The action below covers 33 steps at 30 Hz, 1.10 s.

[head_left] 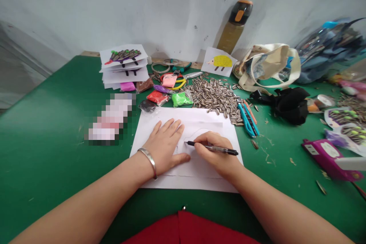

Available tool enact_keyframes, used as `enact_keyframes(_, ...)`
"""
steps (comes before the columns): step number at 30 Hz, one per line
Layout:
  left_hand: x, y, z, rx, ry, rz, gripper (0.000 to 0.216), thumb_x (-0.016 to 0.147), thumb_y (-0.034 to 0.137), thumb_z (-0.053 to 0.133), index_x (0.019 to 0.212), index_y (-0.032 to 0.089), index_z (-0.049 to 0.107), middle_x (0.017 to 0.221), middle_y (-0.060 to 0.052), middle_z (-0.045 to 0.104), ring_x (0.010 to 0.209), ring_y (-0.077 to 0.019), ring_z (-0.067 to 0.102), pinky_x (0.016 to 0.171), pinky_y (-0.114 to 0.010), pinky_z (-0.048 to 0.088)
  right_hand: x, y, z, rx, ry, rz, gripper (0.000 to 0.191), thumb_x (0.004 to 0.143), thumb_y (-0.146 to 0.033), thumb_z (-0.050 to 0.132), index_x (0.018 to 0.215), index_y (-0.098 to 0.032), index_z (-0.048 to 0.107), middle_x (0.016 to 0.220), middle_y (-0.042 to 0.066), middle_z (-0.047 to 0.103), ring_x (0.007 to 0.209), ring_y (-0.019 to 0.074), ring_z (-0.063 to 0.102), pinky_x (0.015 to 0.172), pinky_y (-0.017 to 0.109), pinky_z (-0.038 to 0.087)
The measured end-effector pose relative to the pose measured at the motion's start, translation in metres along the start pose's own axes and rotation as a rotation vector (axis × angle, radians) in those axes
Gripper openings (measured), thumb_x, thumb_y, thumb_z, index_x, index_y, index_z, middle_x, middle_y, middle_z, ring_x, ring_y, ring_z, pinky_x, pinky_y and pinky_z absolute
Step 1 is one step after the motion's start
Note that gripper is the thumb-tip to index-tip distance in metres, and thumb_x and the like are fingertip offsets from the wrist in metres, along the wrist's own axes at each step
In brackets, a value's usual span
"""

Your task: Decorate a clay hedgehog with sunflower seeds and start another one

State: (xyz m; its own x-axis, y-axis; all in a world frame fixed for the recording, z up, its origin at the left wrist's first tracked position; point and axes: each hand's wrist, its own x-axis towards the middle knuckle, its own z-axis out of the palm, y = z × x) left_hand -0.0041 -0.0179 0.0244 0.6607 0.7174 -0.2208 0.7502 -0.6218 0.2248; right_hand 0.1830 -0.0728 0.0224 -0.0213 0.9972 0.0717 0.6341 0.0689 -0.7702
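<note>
A sheet of white paper (188, 181) lies on the green table in front of me, with a smaller piece of paper on top carrying a thin curved outline. My left hand (167, 145) rests flat on the paper, fingers spread, a silver bracelet at its wrist. In my right hand (215, 152) is a black pen (219, 149), pinched between thumb and fingers. The pen's tip touches or hovers just over the smaller paper, close to my left thumb; I cannot tell which.
Beyond the paper are a heap of sunflower seeds (213, 93), bags of red clay (157, 97) and green clay (182, 99), scissors (194, 75) and a blue cutter (248, 120). Stacked hedgehog cards (124, 72) stand back left. A bottle (234, 28) leans against the wall near a cloth bag (268, 65).
</note>
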Motion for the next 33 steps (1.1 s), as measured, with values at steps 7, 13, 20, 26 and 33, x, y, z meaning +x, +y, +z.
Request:
enact_keyframes(7,0.0,-0.0009,0.0013,-0.002,0.02,0.006,0.082,0.08,0.062,0.056,0.145,0.016,0.038,0.156,-0.016,0.03,0.145,-0.0349,0.021,0.116,-0.057,0.015,0.0003,0.0003,-0.0021,0.034,0.012,0.048,0.011,0.077,-0.018,0.057,0.072,-0.022,0.066,0.071,-0.001,0.069,0.07,0.0168,0.061,0.068,0.029,0.044)
enact_keyframes(13,-0.0005,-0.0001,0.0,-0.002,0.008,-0.001,0.083,0.081,0.062,0.057,0.146,0.014,0.037,0.156,-0.016,0.029,0.145,-0.0346,0.02,0.116,-0.057,0.014,0.0008,0.0031,-0.0021,0.111,0.061,0.078,0.011,0.077,-0.019,0.057,0.072,-0.021,0.065,0.071,-0.001,0.068,0.067,0.0151,0.061,0.065,0.027,0.046)
enact_keyframes(20,0.0004,-0.0001,-0.0008,-0.005,-0.002,-0.007,0.084,0.08,0.061,0.058,0.146,0.015,0.037,0.156,-0.015,0.028,0.145,-0.0342,0.019,0.117,-0.057,0.013,0.001,0.0031,-0.002,0.137,0.099,0.106,0.01,0.077,-0.02,0.056,0.07,-0.021,0.064,0.068,-0.001,0.067,0.064,0.0143,0.059,0.06,0.025,0.045)
enact_keyframes(26,0.0008,-0.0006,-0.0003,-0.001,0.0,0.001,0.084,0.08,0.062,0.057,0.146,0.014,0.037,0.156,-0.016,0.028,0.145,-0.0351,0.02,0.117,-0.058,0.013,-0.0004,0.0034,-0.0039,0.136,0.084,0.112,0.011,0.075,-0.019,0.056,0.069,-0.021,0.064,0.068,-0.001,0.067,0.064,0.0143,0.059,0.061,0.025,0.044)
enact_keyframes(33,0.0007,-0.0023,0.0023,-0.02,0.031,0.014,0.082,0.08,0.062,0.056,0.145,0.016,0.038,0.155,-0.016,0.031,0.144,-0.0361,0.022,0.116,-0.059,0.014,0.0,0.0048,-0.0084,0.129,0.048,0.123,0.012,0.075,-0.02,0.055,0.066,-0.021,0.062,0.064,-0.002,0.063,0.062,0.0141,0.055,0.059,0.026,0.041)
